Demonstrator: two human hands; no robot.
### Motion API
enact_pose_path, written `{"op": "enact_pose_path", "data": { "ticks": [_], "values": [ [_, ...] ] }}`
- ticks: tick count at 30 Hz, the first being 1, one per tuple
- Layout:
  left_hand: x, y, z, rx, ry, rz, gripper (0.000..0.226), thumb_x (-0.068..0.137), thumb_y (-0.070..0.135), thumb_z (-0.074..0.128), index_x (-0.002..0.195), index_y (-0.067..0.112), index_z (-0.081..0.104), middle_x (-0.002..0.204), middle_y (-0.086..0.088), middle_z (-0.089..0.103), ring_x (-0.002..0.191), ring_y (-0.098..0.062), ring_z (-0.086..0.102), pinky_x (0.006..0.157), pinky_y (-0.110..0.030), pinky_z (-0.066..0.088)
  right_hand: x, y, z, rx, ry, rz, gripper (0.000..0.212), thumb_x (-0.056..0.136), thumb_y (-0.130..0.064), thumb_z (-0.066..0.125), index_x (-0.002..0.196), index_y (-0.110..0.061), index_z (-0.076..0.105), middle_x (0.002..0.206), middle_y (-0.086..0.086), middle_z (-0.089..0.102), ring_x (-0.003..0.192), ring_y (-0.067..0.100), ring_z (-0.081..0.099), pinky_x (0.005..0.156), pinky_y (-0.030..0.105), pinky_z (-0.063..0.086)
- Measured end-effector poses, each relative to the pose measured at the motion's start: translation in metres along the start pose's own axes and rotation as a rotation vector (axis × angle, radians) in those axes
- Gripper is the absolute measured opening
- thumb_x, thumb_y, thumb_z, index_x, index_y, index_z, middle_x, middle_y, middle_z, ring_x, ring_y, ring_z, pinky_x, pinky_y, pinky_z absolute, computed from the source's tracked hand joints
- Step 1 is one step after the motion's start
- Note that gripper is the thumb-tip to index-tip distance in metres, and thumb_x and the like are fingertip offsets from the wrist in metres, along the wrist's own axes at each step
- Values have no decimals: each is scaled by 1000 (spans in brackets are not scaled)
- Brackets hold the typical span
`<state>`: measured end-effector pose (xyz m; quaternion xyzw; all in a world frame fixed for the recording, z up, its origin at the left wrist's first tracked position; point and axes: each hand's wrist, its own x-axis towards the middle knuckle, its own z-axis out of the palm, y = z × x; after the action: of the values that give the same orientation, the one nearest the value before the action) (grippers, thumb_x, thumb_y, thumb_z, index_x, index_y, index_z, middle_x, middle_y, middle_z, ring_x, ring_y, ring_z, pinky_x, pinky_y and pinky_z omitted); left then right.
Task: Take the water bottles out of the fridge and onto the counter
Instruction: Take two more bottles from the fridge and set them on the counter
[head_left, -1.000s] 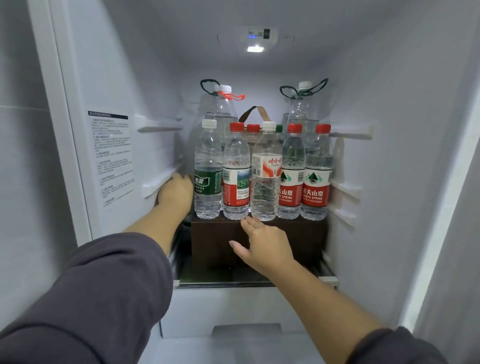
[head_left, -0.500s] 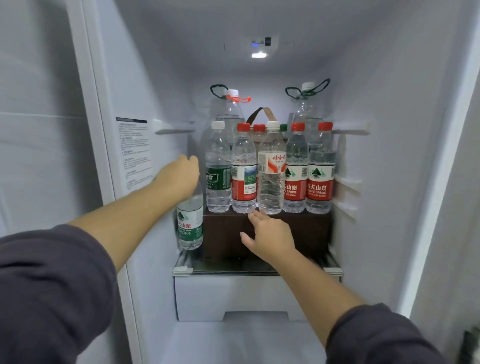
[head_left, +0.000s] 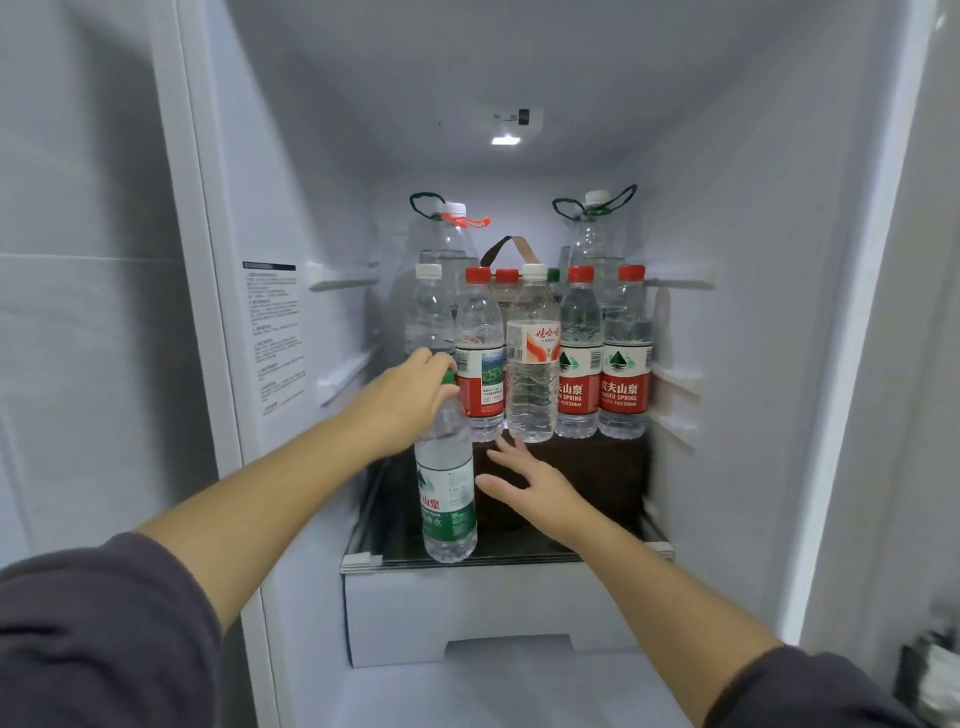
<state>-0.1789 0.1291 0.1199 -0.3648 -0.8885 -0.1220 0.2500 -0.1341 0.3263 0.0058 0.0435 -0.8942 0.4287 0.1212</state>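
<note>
Five bottles (head_left: 532, 374) stand upright in a front row on a dark box (head_left: 597, 478) inside the fridge (head_left: 753, 312), touching side by side: white cap, red, white, red, red. More caps show just behind them, and two jugs (head_left: 595, 244) with loop handles stand at the back. A sixth, the green bottle (head_left: 448, 499), is out of the row at the box's left front corner, hanging below the left hand (head_left: 408, 402). That hand's fingers curl over the top and pinch the neck at the green cap; thumb hidden. Bottle near upright, base level with the front edge of the glass shelf (head_left: 519, 555); cannot tell whether it rests there or hangs clear. Right hand (head_left: 527, 486) holds nothing, palm down in front of the box, fingers straight and spread, tips just under the middle bottles, thumb out close to the green bottle. White drawer (head_left: 483, 613) below the shelf. Printed sticker (head_left: 272, 332) on the left wall. Dark sleeves on both arms.
</note>
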Motion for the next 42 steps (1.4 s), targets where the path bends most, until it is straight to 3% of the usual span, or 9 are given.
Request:
{"op": "enact_pose_path", "data": {
  "ticks": [2, 4, 7, 13, 18, 23, 28, 33, 42],
  "values": [
    [-1, 4, 10, -57, 9, 32, 38, 102, 35, 45, 136, 18, 44, 124, -3, 50, 103, -25, 59, 83, -35, 47, -7, 3, 15, 162, 18, -2, 76, 78, -67, 65, 146, -42, 42, 156, -20, 32, 145, 2, 25, 115, 34, 32],
    [-2, 9, 20, -88, 25, 64, 38, 102, 35, 44, 138, 21, 43, 116, 0, 47, 94, -23, 59, 75, -33, 45, -12, 4, 35, 278, 26, 31, 57, 75, -57, 75, 126, -57, 49, 129, -36, 55, 120, -13, 51, 90, 14, 50],
    [3, 8, 24, -109, 37, 73, 39, 102, 36, 44, 139, 23, 43, 105, 4, 43, 85, -17, 56, 74, -36, 48, -8, 6, 59, 351, 82, 69, 51, 76, -37, 82, 114, -50, 51, 109, -26, 66, 101, -8, 62, 69, 10, 52],
    [-16, -12, 42, -293, 130, -95, 44, 103, 24, 37, 146, 16, 38, 137, -9, 52, 120, -27, 54, 97, -38, 45, 1, 5, 63, 321, 136, 119, 57, 75, -30, 84, 124, -30, 54, 117, -13, 65, 108, 6, 62, 77, 16, 52],
    [-41, -19, 80, -99, -13, -236, 47, 90, 5, 43, 135, 15, 50, 136, -3, 49, 111, -28, 57, 88, -39, 50, 2, 2, 62, 305, 159, 117, 57, 76, -27, 84, 125, -25, 55, 116, -9, 65, 105, 6, 62, 82, 20, 53],
    [-53, -25, 104, 1, 67, -201, 65, 81, -2, 53, 144, 16, 44, 143, 2, 45, 116, -24, 55, 93, -33, 46, -3, 7, 51, 266, 239, 117, 56, 69, -32, 87, 116, -33, 56, 111, -13, 67, 102, 4, 63, 82, 23, 55],
    [-53, -20, 109, -39, 81, -236, 69, 82, 2, 58, 147, 15, 40, 148, 1, 39, 122, -21, 52, 97, -30, 46, -7, 16, 4, 234, 493, 162, 50, 68, -33, 88, 104, -39, 54, 93, -22, 62, 88, -2, 61, 72, 19, 50],
    [-53, -22, 110, -35, 95, -239, 69, 83, 2, 60, 147, 16, 40, 149, 1, 40, 123, -20, 52, 100, -29, 46, -15, 34, -25, 103, 571, 294, 55, 69, -38, 87, 113, -31, 53, 111, -8, 64, 100, 14, 62, 90, 40, 54],
    [-55, -23, 117, 7, 137, -214, 66, 83, 4, 59, 146, 15, 41, 148, 0, 40, 128, -20, 47, 108, -30, 39, -17, 43, -13, 12, 652, 333, 62, 69, -29, 88, 116, -18, 48, 118, 4, 56, 109, 26, 60, 88, 43, 54]
  ]
}}
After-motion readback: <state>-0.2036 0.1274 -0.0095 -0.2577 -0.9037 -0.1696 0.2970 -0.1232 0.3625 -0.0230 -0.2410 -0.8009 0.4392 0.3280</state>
